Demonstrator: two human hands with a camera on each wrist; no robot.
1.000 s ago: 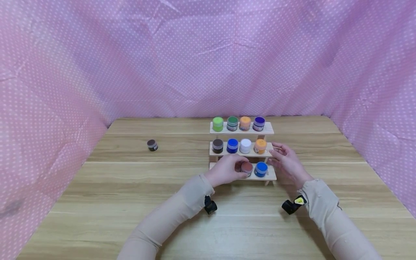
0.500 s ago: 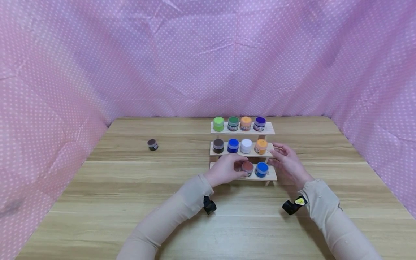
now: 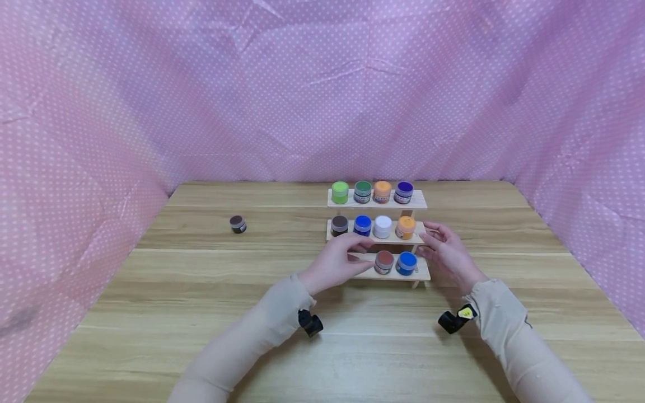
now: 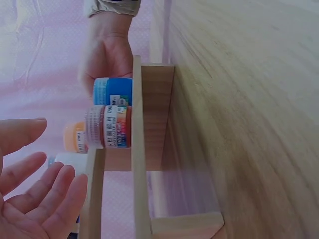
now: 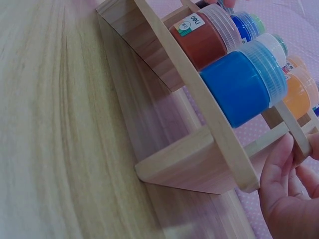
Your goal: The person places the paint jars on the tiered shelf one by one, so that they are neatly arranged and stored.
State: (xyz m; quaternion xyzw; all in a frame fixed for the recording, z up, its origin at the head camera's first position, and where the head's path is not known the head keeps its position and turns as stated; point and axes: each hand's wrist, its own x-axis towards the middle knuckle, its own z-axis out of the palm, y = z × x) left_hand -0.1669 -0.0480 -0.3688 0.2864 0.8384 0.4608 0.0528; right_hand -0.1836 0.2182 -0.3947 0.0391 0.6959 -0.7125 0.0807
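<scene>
A three-tier wooden display rack (image 3: 363, 272) carries small paint jars. On its bottom shelf stand a reddish-brown paint jar (image 3: 384, 262) and, to its right, a blue paint jar (image 3: 406, 263). My left hand (image 3: 335, 264) is just left of the reddish-brown jar, its thumb and fingers spread and apart from it. The left wrist view shows that hand (image 4: 42, 191) with nothing between the fingers. My right hand (image 3: 447, 254) holds the right end of the middle shelf; in the right wrist view its thumb and fingers (image 5: 276, 167) pinch the shelf end.
The middle shelf bears a dark jar (image 3: 339, 225), a deep blue jar (image 3: 362, 225), a white jar (image 3: 382, 226) and an orange jar (image 3: 405, 227). Several more jars line the top shelf (image 3: 419, 200). A lone dark jar (image 3: 238, 224) stands on the table (image 3: 201, 291) at left.
My left hand has let go of the reddish-brown jar and drawn back to the left, with its fingers spread. The jar stays on the bottom shelf. My right hand keeps its hold on the rack.
</scene>
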